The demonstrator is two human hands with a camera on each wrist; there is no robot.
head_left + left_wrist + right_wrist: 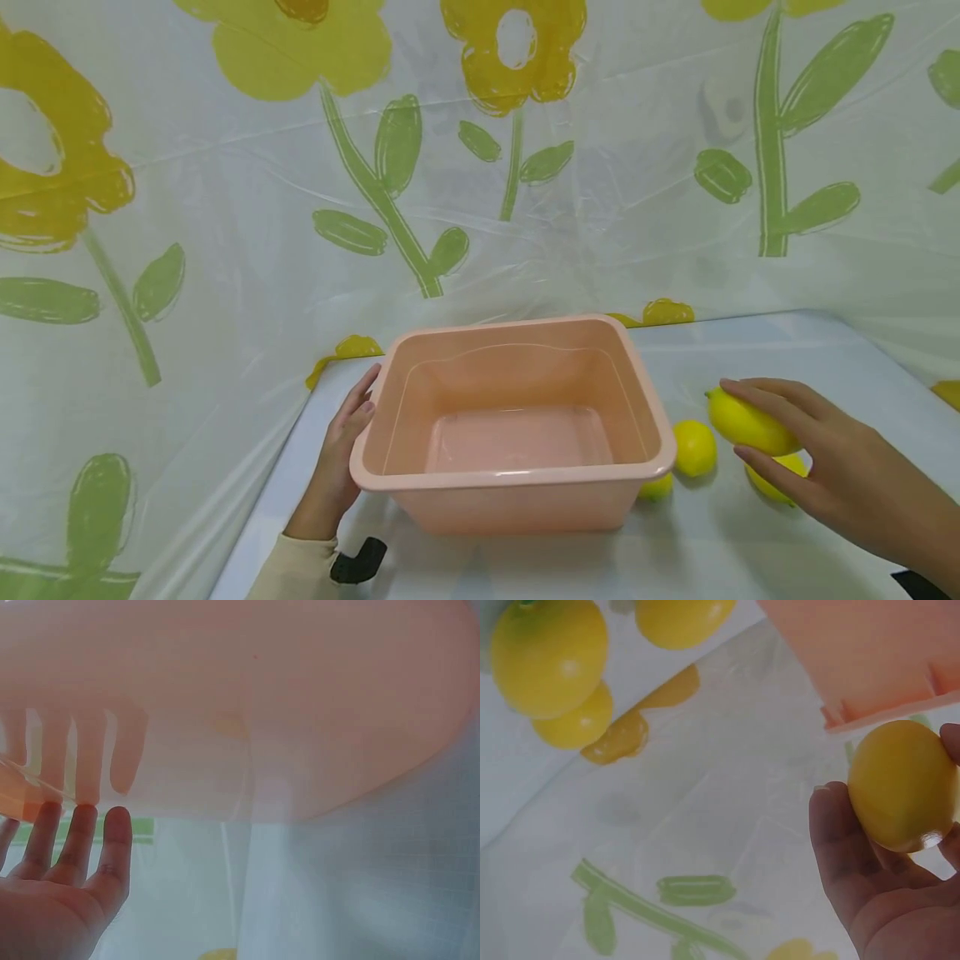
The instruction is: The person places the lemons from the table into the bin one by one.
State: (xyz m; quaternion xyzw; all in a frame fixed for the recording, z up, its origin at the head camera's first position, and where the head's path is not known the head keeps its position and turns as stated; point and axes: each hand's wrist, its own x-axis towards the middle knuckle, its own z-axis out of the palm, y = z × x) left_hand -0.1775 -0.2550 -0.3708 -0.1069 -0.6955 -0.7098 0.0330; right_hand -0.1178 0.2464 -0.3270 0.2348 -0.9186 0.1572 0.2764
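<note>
- Right hand [832,467] — fingers curled around a lemon [750,423], lifted just right of the pink tub [517,479].
- Left hand [341,458] — straight fingers against the tub's left wall.
- 3 more lemons [694,447] on the desk [712,542].

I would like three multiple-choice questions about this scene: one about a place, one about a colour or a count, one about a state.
1. Where do the loose lemons lie?
A. inside the tub
B. on the table right of the tub
C. left of the tub

2. What colour is the tub?
A. blue
B. green
C. peach pink

3. What does the right hand do?
A. holds a lemon
B. lies flat on the table
C. grips the tub rim

Key: 1 B, the loose lemons lie on the table beside the tub. 2 C, its walls are peach pink. 3 A, the right hand has its fingers round a lemon; the left hand touches the tub's side.
</note>
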